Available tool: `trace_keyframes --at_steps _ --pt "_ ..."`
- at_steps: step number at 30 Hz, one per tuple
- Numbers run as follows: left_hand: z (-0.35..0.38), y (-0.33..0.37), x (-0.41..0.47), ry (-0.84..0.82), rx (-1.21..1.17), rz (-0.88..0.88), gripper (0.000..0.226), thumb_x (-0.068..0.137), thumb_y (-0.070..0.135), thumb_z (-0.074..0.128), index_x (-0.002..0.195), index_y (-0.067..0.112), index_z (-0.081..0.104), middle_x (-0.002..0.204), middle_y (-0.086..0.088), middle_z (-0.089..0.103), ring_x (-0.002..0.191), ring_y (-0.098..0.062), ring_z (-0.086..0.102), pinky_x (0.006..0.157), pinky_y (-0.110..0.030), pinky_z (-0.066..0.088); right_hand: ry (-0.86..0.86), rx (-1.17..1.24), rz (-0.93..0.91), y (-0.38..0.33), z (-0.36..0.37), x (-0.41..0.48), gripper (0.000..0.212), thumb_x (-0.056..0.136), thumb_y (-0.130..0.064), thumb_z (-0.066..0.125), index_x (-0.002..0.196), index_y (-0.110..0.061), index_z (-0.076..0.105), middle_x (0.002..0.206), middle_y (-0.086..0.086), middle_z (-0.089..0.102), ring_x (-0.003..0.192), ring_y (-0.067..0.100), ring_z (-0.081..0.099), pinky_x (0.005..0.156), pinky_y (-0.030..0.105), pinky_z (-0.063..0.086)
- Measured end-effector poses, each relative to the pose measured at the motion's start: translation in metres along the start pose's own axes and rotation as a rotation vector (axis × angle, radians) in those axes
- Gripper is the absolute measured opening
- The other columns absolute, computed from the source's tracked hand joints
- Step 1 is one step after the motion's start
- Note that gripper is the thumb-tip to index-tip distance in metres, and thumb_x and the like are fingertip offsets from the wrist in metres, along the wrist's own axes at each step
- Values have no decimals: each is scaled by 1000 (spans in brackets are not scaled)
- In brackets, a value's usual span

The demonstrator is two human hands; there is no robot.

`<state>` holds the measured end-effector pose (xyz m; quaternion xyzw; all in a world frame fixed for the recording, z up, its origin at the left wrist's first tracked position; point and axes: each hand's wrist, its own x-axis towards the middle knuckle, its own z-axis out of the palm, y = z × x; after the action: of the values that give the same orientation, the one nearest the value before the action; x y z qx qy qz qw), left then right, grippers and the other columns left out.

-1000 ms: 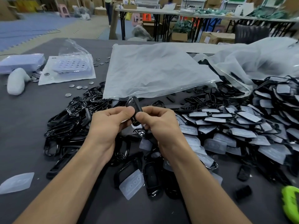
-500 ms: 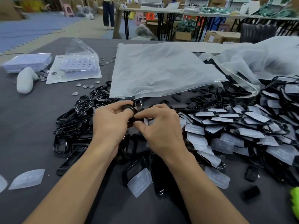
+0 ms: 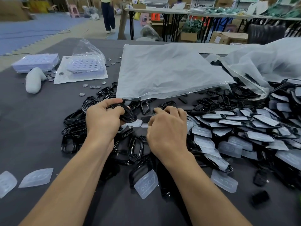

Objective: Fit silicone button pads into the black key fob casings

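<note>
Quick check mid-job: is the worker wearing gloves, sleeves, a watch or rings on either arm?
No. The left hand and right hand are bare, without gloves, and no rings show on the visible fingers. The left forearm and right forearm are uncovered down to the frame edge: no sleeves, watch, bands or markings in view.

**Head view.** The left hand (image 3: 104,123) grips a black key fob casing (image 3: 127,113) above the grey table (image 3: 24,136). The right hand (image 3: 167,134) hovers just beside it, fingers curled (whether they pinch anything cannot be told). Empty casings (image 3: 73,128) lie heaped at left, and casings with pads fitted (image 3: 244,128) at right. Loose silicone pads (image 3: 36,177) lie nearer the viewer, and a translucent plastic bag (image 3: 162,70) lies behind the hands.
</note>
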<state>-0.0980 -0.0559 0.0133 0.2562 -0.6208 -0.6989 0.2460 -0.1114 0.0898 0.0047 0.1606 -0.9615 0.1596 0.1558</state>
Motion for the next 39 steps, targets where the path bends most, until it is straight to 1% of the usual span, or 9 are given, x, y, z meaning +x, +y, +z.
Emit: trace_keyframes --at_steps 3,4,6,12,14,20,27,31,39 --pt "0 0 1 12 -3 -11 32 84 -12 65 86 18 74 67 -3 73 66 -20 72 54 -26 59 70 268 79 4 -6 -4 13 87 -22 70 80 -27 79 109 -13 76 116 15 60 111 34 30" --pt "-1 0 1 12 -2 -13 31 84 -12 65 86 18 74 66 -3 73 65 -20 73 55 -27 59 83 480 151 4 -10 -5 15 86 -21 71 75 -27 79 89 -13 77 94 11 69 96 35 48" --pt "0 -2 1 -13 17 -14 30 84 -11 66 88 18 73 67 -3 75 66 -21 74 59 -30 62 86 929 337 6 -17 -4 17 84 -19 72 71 -28 79 60 -13 70 53 8 66 56 24 53" --pt "12 -6 -15 -136 82 -2 24 83 -7 69 89 16 74 94 -36 70 78 -31 61 88 -70 53 -13 1479 624 12 -24 3 25 85 -1 72 64 -16 75 58 4 64 51 15 59 49 23 47" --pt "15 -5 -20 -149 88 9 25 84 -8 69 88 17 74 86 -34 68 79 -31 60 88 -72 51 -58 1579 648 11 -24 3 18 85 4 70 76 -12 74 63 7 66 49 15 59 48 21 47" --pt "15 -1 -26 -205 39 48 32 86 -12 65 88 17 76 82 -22 76 72 -25 74 64 -34 65 -86 1546 565 13 -22 3 20 80 9 66 80 -9 74 65 7 66 47 13 52 44 21 40" --pt "16 1 -30 -247 39 48 30 86 -13 64 90 14 78 85 -25 75 71 -27 70 74 -48 63 -49 1480 502 13 -23 3 17 87 -6 76 72 -15 74 60 4 63 45 11 46 44 18 39" --pt "17 0 -33 -273 43 45 33 84 -13 64 85 15 81 82 -22 76 68 -23 72 64 -39 63 -4 1394 523 14 -23 4 16 86 -7 78 72 -14 75 47 -6 51 37 5 39 41 15 34" --pt "17 -5 -28 -290 59 49 40 83 -10 65 84 26 83 80 -38 64 73 -32 60 71 -49 61 -14 1468 467 13 -27 6 30 92 -28 76 62 -21 75 64 2 68 49 14 53 46 20 41"
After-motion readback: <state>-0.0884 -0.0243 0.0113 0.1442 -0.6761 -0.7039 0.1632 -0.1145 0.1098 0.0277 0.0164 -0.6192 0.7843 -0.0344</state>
